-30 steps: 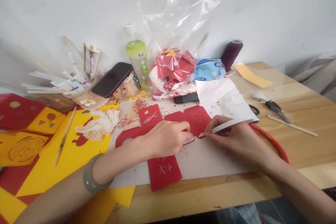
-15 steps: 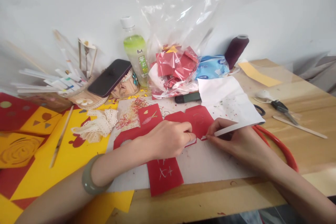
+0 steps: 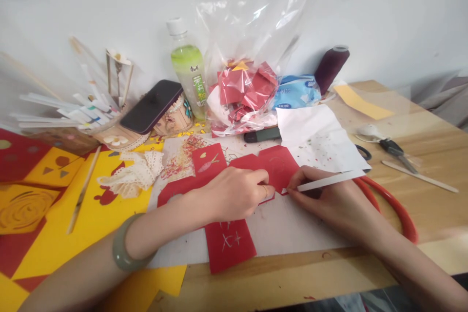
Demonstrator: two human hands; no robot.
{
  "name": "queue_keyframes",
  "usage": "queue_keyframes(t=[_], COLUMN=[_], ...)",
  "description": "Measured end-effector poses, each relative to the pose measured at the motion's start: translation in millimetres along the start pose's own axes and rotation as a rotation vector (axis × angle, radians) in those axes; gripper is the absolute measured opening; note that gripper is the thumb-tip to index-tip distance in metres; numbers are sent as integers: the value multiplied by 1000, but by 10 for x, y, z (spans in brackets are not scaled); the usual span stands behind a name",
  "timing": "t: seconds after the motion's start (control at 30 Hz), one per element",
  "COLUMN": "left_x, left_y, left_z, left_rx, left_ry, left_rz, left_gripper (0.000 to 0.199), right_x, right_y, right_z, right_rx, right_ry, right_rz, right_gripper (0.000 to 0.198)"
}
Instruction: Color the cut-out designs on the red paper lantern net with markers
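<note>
A red paper cut-out with several flaps and drawn marks lies on a white sheet. My left hand is closed over its middle, fingertips pressed at the edge of a flap where a bit of white shows. What exactly lies beneath these fingers is hidden. Thumb and forefinger of my right hand pinch a narrow white strip, close by the tip of the right-hand red flap. The strip's free length slants up to the right across the hand.
Behind the paper stand a clear bag of red scraps, a green drink bottle and a thread spool. Red-handled scissors lie by my right wrist. At left are yellow paper, lace and a phone.
The white strip in my right hand has swung a little upward at its free end. Both hands stay in nearly the same place, and the view has shifted slightly.
</note>
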State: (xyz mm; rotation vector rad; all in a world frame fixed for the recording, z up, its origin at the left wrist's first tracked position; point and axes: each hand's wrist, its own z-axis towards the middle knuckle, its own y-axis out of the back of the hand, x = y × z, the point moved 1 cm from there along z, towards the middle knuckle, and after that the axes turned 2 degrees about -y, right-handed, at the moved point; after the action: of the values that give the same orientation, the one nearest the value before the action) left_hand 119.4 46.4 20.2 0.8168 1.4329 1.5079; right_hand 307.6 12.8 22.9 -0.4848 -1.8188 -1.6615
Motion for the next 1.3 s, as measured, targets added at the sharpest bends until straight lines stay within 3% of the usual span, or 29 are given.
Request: queue_keyframes(t=[0.77, 1.07, 1.3], left_x=[-57, -72, -72], left_y=[43, 97, 118], left_z=[62, 118, 139], left_rx=[122, 174, 226], left_ry=[-51, -54, -61], left_rz=[174, 142, 108], left_gripper=[30, 29, 26], right_x=[18, 0, -107], right_y=[-3, 16, 131], right_z=[12, 8, -52], right_rx=[-41, -26, -144], right_ry=[1, -8, -80], right_rz=[-47, -45, -24], right_gripper=[10, 11, 13])
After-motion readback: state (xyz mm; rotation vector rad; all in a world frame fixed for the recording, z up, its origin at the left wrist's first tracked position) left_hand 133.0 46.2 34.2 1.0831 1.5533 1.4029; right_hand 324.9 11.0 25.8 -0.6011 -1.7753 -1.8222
